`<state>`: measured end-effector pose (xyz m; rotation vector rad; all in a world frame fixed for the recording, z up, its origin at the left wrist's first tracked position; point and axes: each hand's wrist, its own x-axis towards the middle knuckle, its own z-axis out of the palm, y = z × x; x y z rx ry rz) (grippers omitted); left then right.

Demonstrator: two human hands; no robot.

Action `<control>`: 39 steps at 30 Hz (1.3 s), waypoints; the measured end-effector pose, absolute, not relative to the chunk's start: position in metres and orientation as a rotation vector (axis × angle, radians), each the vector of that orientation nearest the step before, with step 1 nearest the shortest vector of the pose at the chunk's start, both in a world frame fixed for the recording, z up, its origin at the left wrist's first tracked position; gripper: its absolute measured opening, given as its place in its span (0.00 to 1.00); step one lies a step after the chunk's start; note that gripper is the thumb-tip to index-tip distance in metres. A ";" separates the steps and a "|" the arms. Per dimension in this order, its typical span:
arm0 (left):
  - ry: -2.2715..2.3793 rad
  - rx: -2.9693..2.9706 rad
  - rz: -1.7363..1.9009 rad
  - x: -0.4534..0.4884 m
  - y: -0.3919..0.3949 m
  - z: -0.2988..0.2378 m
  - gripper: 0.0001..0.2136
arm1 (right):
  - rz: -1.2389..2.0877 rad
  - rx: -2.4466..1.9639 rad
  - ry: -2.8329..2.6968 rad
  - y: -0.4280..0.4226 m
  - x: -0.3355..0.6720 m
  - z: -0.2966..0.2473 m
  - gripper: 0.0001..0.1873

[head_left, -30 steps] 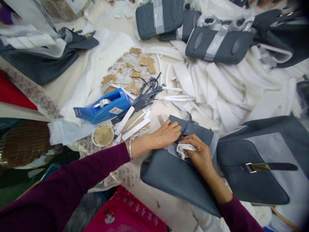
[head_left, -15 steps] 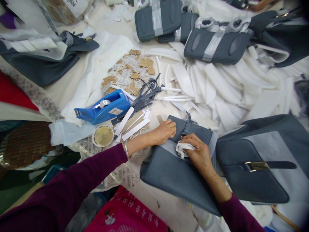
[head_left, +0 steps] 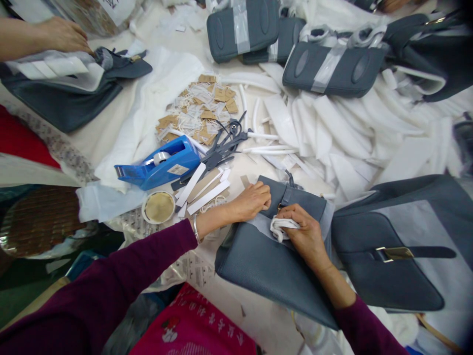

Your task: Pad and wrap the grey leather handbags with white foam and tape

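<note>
A grey-blue leather handbag [head_left: 258, 266] lies in front of me with its top flap toward the table's middle. My left hand [head_left: 251, 201] rests curled on the flap's left edge, fingers pressed onto the leather. My right hand [head_left: 305, 231] is closed round a crumpled white cloth [head_left: 281, 228] and presses it against the bag near its clasp strap.
A blue tape dispenser [head_left: 158, 167], a tape roll [head_left: 158, 207], white strips [head_left: 205, 190], paper tags [head_left: 201, 111] and grey straps [head_left: 221, 148] lie left of the bag. Another grey bag [head_left: 391, 256] is at right, several more at the back. Another person's hand [head_left: 61, 34] is at top left.
My hands have barely shifted on the bag flap. Another person's hand and forearm have come into view at the top left over a grey bag.
</note>
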<state>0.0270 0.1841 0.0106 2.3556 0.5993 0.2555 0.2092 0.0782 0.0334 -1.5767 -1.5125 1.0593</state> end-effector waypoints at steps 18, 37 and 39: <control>0.618 2.330 0.209 0.029 0.186 0.016 0.02 | 1.043 -1.583 -1.511 0.079 0.208 0.035 0.08; 0.600 2.379 0.135 0.030 0.185 0.019 0.05 | 1.062 -1.562 -1.503 0.079 0.210 0.031 0.07; 0.601 2.362 0.142 0.030 0.185 0.018 0.06 | 1.062 -1.564 -1.507 0.079 0.210 0.031 0.07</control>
